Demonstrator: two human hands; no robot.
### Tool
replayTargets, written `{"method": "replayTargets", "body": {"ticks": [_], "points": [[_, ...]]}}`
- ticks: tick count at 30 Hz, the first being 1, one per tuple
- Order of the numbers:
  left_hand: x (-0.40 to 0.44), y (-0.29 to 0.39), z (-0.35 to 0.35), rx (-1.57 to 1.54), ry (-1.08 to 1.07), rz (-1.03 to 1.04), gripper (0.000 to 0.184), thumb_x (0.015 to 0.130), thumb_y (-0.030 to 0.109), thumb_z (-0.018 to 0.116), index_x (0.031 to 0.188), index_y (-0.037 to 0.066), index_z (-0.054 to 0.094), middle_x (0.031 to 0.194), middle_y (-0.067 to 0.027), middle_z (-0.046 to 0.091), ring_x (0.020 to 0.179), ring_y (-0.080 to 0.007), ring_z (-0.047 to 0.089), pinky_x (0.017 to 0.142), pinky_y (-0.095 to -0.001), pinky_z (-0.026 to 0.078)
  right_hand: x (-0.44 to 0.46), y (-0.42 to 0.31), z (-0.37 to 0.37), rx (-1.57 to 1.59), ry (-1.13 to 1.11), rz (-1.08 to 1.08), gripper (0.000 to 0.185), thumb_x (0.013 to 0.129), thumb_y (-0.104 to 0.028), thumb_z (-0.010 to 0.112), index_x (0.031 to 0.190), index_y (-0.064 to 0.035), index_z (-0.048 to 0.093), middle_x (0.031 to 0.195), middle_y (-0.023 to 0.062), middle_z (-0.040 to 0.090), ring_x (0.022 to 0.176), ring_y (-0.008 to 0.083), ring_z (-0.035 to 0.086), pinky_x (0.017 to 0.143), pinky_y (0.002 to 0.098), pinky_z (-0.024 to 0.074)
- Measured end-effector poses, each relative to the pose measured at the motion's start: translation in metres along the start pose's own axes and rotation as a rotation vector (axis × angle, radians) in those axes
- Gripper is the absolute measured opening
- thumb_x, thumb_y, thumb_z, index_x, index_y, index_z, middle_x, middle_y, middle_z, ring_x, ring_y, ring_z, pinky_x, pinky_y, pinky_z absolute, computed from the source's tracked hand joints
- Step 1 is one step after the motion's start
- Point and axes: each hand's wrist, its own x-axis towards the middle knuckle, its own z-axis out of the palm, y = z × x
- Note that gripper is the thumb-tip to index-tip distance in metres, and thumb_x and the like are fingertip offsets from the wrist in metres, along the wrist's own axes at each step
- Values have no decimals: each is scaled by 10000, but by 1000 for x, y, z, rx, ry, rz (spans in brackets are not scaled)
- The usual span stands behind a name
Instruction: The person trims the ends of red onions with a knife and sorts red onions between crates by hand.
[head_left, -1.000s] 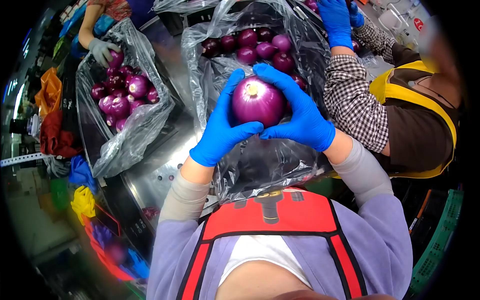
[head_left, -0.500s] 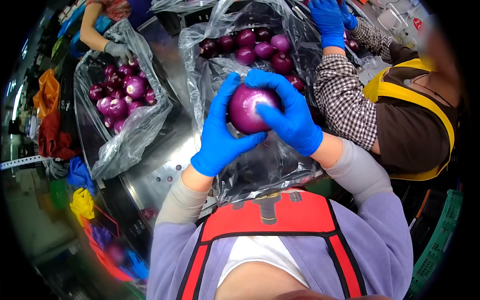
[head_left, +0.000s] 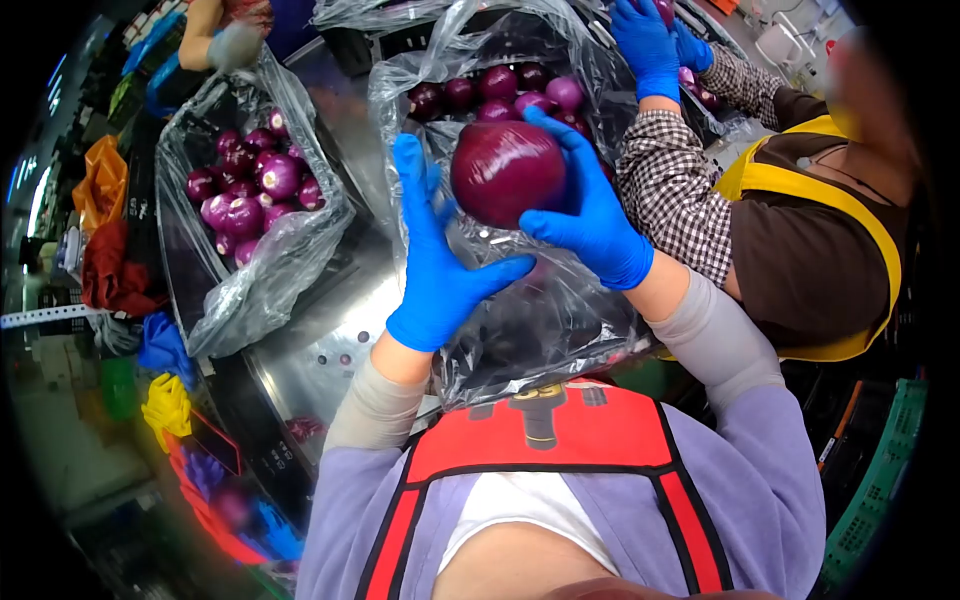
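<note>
My right hand (head_left: 597, 220), in a blue glove, grips a large red onion (head_left: 503, 178) from its right side, with the thumb below and the fingers behind. The onion's glossy dark purple skin faces me. To its left, my left hand (head_left: 437, 280), also blue-gloved, is open, fingers pointing up and thumb stretched out under the onion. Both hands are above a crate lined with clear plastic (head_left: 500, 345). At the far end of this crate lie several red onions (head_left: 497, 83).
On the left, another plastic-lined crate holds several onions (head_left: 240, 217). A co-worker's grey-gloved hand (head_left: 235, 46) is above it. At right, a co-worker in a checked sleeve (head_left: 668, 185) holds an onion in blue gloves. The metal table (head_left: 345, 300) has small dark spots.
The onion has turned, so its pale end no longer faces me. My left hand has opened away from it, while my right hand keeps hold. The grey-gloved hand has lifted from the left crate.
</note>
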Motion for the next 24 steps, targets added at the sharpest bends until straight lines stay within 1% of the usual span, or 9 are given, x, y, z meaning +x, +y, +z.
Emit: {"method": "replayTargets", "body": {"ticks": [2,3,4,6,8,10,13,20,24], "points": [[1,-3,-2,-910,-217,-579,1037,662,243,817,1461,56,183,1471,-166,266,1343,-309,329,1082,-419,321,0,2,-3,-26,-23,-99,915,668,-123,821,1404,-76,279,1408,132,348,1316,268,353,1075,403,350],[2,5,-8,-1086,-295,-760,967,689,275,804,1443,67,235,1411,-134,365,1297,-288,398,1056,-413,366,0,3,-7,-254,-94,-219,925,666,-124,820,1407,-81,269,1432,156,320,1336,287,328,1095,420,308],[4,9,-10,-1081,-289,-760,967,689,275,804,1443,67,235,1411,-134,365,1297,-288,398,1056,-413,366,0,4,-9,-481,-164,-342,935,664,-125,819,1410,-87,258,1456,180,292,1356,305,304,1115,437,267],[6,12,-12,-1219,-230,-842,919,689,281,802,1421,79,284,1361,-125,430,1238,-265,463,1016,-406,417,2,9,-7,-523,-215,-440,920,644,-90,819,1390,-79,281,1451,202,294,1377,341,264,1126,451,229],[5,7,-15,-1196,-209,-824,898,675,237,812,1405,79,312,1337,-116,450,1205,-254,489,987,-397,450,4,3,-3,-572,-294,-483,891,637,-60,808,1371,-73,304,1446,206,303,1381,362,251,1122,462,229],[2,2,-16,-948,-122,-645,933,640,170,832,1406,79,306,1342,-122,436,1216,-264,474,997,-403,444,6,0,-4,-583,-308,-474,843,651,-74,796,1354,-64,330,1441,207,311,1384,367,243,1121,468,222],[7,7,-19,-818,-53,-553,985,604,120,848,1410,67,285,1351,-127,417,1228,-265,457,1007,-408,439,-1,3,0,-411,-276,-327,772,708,-128,766,1356,-22,360,1397,149,393,1391,337,235,1132,432,207],[-6,-5,-42,-537,-68,-425,1054,585,161,869,1423,46,241,1399,-129,362,1274,-261,409,1045,-405,396,-7,4,10,-493,-376,-214,797,748,-126,733,1408,-9,302,1453,183,307,1381,311,259,1122,402,240],[-15,-11,-46,-434,-74,-374,1090,576,174,875,1434,44,215,1422,-134,333,1288,-266,399,1052,-391,388,-9,9,7,-486,-356,-81,712,775,-59,674,1392,1,324,1429,184,356,1329,301,362,1088,377,310]]}}
